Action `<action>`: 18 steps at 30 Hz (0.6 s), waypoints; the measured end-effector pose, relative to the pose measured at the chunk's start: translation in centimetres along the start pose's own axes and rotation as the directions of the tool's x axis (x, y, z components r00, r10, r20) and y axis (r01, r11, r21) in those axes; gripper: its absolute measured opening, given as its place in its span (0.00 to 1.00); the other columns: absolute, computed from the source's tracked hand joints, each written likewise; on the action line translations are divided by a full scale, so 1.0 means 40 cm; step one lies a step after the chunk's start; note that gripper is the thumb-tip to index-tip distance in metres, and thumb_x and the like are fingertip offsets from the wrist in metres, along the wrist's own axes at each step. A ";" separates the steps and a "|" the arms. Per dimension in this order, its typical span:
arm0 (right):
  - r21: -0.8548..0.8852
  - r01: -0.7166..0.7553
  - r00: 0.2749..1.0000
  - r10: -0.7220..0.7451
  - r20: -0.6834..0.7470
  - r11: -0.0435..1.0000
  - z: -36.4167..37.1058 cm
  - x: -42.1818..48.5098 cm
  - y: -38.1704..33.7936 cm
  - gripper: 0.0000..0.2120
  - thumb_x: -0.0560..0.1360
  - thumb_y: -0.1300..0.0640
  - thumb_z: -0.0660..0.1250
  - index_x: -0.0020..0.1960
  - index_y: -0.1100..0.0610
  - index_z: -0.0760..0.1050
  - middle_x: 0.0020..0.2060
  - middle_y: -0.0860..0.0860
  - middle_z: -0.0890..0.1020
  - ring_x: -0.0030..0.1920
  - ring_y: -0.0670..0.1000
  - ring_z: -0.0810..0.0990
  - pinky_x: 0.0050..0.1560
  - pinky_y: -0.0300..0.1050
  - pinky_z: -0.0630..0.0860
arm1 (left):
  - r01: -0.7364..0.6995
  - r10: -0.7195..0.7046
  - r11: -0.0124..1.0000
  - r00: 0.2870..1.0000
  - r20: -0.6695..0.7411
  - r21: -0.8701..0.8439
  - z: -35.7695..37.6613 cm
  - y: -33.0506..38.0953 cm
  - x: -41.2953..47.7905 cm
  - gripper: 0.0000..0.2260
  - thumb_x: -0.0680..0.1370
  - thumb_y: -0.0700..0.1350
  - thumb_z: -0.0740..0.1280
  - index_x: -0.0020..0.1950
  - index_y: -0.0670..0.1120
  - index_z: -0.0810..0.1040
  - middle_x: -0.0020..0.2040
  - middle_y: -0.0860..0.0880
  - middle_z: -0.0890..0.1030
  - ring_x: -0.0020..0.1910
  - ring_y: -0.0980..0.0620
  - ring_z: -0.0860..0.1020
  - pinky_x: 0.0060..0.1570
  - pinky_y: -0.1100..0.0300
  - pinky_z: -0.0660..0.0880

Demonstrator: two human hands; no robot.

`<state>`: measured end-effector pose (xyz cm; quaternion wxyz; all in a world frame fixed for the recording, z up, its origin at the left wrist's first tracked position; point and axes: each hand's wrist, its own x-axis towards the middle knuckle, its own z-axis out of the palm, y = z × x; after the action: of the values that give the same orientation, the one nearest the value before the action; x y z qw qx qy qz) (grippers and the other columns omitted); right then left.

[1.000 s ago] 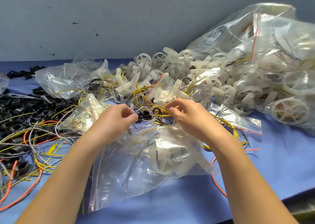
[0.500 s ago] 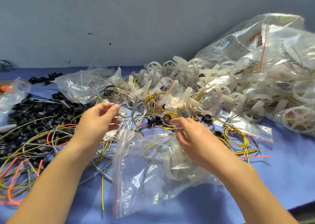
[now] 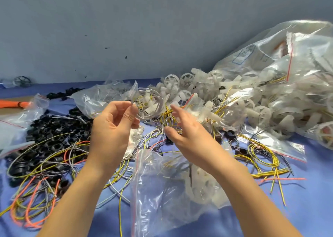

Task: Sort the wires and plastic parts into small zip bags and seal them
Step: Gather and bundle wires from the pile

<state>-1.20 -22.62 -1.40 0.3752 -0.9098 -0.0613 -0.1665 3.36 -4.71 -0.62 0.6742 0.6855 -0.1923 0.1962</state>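
Left grip (image 3: 113, 128), mine, held up over the blue table (image 3: 306, 209), pinches a coil of grey wire (image 3: 153, 117) between thumb and fingertips; right grip (image 3: 189, 134) wide, fingers spread, holding nothing, just beside that coil. Stock on the table, by size: large clear sack (image 3: 292, 71) of bagged white parts, far right; heap of white plastic wheels (image 3: 196, 85) beyond my hands; pile of black rings (image 3: 54, 128), left; one small zip bag (image 3: 158, 197), red-striped, lying under my wrists with white parts and wires inside. Loose yellow wires (image 3: 261, 152) at right, orange wires (image 3: 30, 206) at near left.
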 end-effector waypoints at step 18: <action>0.532 -0.105 0.994 0.082 0.068 0.840 0.033 0.026 -0.030 0.10 0.82 0.58 0.60 0.53 0.45 0.76 0.46 0.47 0.86 0.51 0.45 0.83 0.60 0.54 0.77 | 0.079 -0.093 0.937 0.995 0.027 0.339 0.002 -0.030 -0.032 0.13 0.76 0.52 0.69 0.60 0.54 0.75 0.53 0.55 0.77 0.46 0.63 0.77 0.42 0.69 0.73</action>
<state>-0.18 -20.86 -1.13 0.6200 -0.7745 -0.0689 -0.1048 2.90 -4.76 -2.31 0.5503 0.8028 -0.1400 0.1819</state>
